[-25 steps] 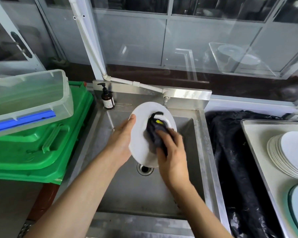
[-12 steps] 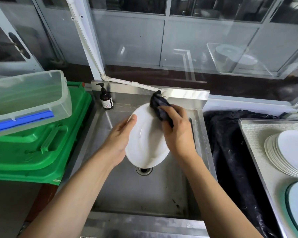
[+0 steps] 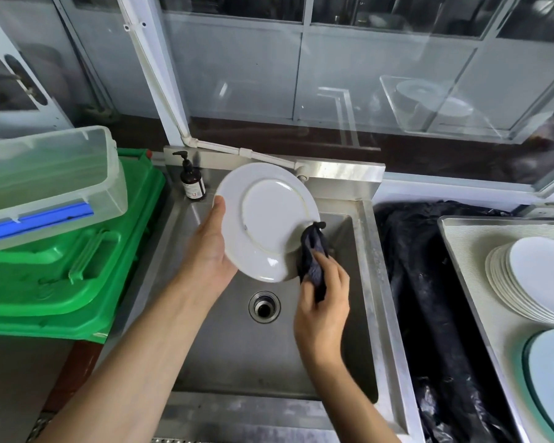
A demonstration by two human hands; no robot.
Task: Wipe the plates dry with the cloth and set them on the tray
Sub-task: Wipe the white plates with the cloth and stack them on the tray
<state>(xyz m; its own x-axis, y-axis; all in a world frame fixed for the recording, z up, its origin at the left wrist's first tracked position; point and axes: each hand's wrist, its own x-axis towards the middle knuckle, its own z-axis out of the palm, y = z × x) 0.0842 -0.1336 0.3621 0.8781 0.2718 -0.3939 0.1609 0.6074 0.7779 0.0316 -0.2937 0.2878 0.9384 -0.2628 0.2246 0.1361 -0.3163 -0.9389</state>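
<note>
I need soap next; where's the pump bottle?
Head view: the pump bottle stands at the sink's back-left corner, left of the held plate.

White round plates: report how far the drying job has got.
Done: a stack of white plates already sits on the metal tray at right. In hand: the left hand holds a white round plate underside up over the steel sink, while the right hand grips the dark cloth at its rim. Left: finish wiping it and set it on the tray.
</note>
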